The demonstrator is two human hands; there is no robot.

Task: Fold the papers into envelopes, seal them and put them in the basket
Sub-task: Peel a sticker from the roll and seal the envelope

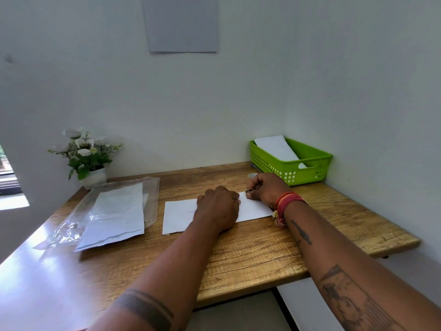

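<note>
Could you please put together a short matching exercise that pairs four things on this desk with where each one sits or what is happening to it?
Things:
1. green basket
2. folded white paper
3. flower pot
4. clear plastic sleeve

Places or states:
A. far left corner of the table, against the wall
B. pressed flat under the left hand
C. far right corner, with white paper inside
D. lying left of the hands, with white sheets on it

Pairs: 1-C, 2-B, 3-A, 4-D
</note>
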